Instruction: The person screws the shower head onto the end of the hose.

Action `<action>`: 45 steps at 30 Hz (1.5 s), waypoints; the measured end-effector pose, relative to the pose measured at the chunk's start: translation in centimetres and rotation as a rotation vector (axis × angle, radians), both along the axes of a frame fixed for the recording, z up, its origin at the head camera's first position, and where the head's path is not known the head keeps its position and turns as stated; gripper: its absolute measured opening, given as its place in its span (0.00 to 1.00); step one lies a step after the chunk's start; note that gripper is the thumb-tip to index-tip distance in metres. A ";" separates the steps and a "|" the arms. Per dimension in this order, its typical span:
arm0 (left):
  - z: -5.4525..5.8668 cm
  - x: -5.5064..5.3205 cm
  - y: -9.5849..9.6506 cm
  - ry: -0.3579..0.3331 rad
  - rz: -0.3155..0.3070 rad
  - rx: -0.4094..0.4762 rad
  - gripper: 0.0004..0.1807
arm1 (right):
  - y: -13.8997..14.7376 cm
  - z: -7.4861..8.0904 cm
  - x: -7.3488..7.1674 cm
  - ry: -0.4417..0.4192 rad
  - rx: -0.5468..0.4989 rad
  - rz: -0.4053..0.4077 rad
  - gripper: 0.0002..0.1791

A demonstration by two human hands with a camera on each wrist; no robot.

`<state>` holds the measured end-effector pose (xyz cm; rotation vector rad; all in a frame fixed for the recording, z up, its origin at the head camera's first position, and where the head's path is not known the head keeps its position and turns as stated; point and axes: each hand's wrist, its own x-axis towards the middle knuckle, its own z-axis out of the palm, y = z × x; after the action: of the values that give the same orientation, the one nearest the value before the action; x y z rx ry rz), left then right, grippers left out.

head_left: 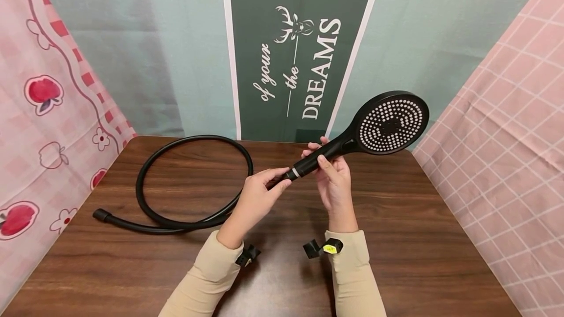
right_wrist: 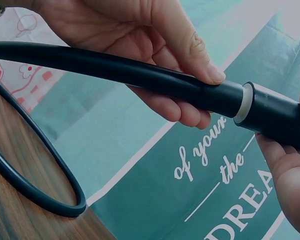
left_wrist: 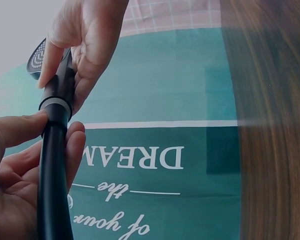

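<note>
A black handheld shower head (head_left: 389,124) with pale nozzles is held up over the table, tilted toward the upper right in the head view. My right hand (head_left: 336,180) grips its handle (head_left: 308,164), thumb on top. With thumb and fingers, my left hand (head_left: 257,197) pinches the end fitting of a black shower hose (right_wrist: 220,96) right at the handle's lower end. A pale ring (right_wrist: 245,101) shows between fitting and handle in the right wrist view. From there the hose runs down and loops on the table, its other end fitting (head_left: 102,215) lying at the left.
The brown wooden table (head_left: 396,258) reaches back to a green curtain (head_left: 282,62) with lettering. Pink patterned cloths, the left cloth (head_left: 44,111) and the right cloth (head_left: 506,126), flank it. Small black camera mounts (head_left: 332,246) sit at both wrists.
</note>
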<state>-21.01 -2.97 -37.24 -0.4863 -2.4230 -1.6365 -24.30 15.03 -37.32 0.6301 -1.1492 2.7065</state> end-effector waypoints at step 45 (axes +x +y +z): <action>-0.2 0.0 -0.2 0.101 0.010 -0.066 0.15 | 0.0 -0.1 0.1 0.003 -0.009 0.001 0.19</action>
<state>-21.01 -3.14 -37.49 -0.5522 -2.4078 -1.4937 -24.21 15.01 -37.38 0.6342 -1.1358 2.7089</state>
